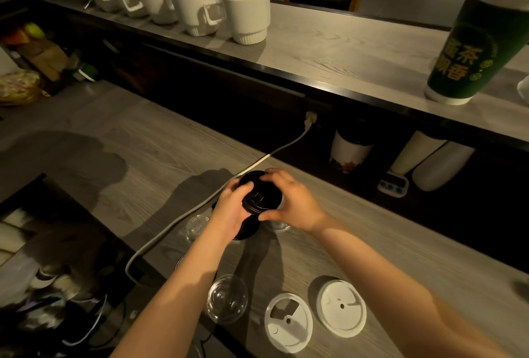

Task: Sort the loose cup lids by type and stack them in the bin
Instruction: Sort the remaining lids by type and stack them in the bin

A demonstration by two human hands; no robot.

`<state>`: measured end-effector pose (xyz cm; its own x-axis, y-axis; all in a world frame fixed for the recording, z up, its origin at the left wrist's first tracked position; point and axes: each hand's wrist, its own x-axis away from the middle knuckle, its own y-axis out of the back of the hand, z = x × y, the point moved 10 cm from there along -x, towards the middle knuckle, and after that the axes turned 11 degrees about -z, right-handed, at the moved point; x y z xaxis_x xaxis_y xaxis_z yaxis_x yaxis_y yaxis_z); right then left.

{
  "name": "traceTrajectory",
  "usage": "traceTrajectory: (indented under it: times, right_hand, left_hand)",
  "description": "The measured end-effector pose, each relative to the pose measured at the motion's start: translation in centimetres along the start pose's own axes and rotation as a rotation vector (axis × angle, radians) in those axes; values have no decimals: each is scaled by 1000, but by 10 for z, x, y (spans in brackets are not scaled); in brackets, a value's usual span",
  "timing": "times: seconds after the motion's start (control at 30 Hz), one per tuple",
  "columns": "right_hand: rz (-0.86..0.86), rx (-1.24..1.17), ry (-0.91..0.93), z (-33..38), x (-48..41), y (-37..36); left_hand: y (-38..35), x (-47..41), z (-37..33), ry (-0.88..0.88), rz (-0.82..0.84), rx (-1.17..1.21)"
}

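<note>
Both my hands hold a small stack of black cup lids (260,197) above the wooden counter. My left hand (232,209) grips its left side and my right hand (289,200) its right side. Another black lid (248,230) lies just under them, partly hidden. Clear dome lids lie nearby: one (197,223) left of my left wrist, one (227,297) close to the counter's near edge, and one (279,225) partly hidden under my right hand. Two white flat lids (288,322) (341,307) rest side by side near the front edge. No bin is clearly in view.
A white power cable (183,221) runs across the counter to a plug at the back. The raised shelf holds several white mugs (246,11) and a tall green cup (475,37). White cups and a timer (392,184) sit under the shelf at right. Clutter fills the left.
</note>
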<state>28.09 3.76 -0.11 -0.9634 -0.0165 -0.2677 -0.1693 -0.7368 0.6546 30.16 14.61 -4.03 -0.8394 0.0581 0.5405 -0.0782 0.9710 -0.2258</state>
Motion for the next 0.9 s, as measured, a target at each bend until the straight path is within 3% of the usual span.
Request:
traceTrajectory:
  times: [0.13,0.27,0.4,0.47,0.6,0.8,0.9]
  right_hand:
    - [36,18,-12,-5,-2,-1]
    - [-65,11,-305,-48,8,12]
    - [205,8,-473,-70,35,-34]
    - [228,49,-518,-77,45,-49]
    - [65,12,-598,-92,48,-48]
    - [-174,-283,-577,-80,25,-13]
    - [-219,-259,-527,-71,-6,-4]
  left_hand:
    - [23,-1,-14,-77,-65,-15]
    - [50,-6,-33,-146,-177,24]
    - [68,-15,-39,-164,-249,45]
    - [72,-18,-37,-161,-253,42]
    - [75,-20,-33,-161,-236,43]
    - [75,-28,-33,-193,-214,63]
    - [70,-33,-36,-196,-216,76]
